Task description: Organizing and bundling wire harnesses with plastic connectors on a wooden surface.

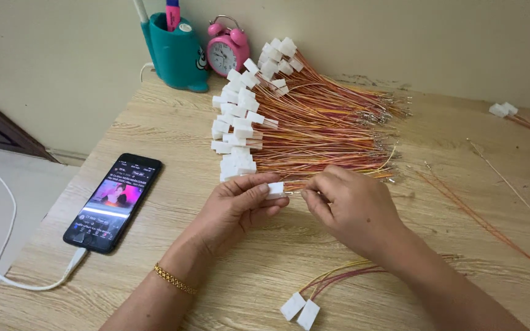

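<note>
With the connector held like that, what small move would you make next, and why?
Probably push the wire in the right hand into the white connector pinched by the left hand: its tip already sits at the connector's edge, and the finished pile lies just behind.

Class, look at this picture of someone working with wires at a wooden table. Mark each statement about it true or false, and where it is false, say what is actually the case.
1. The left hand holds a small white connector. True.
2. The phone lies to the right of both hands. False: it lies to the left of them, with a white cable plugged in.
3. A pink alarm clock stands by the wall. True.
4. The big pile of wires has black connectors. False: the connectors are white.
5. The right hand rests flat on the phone. False: it pinches a wire beside the connector.
</note>
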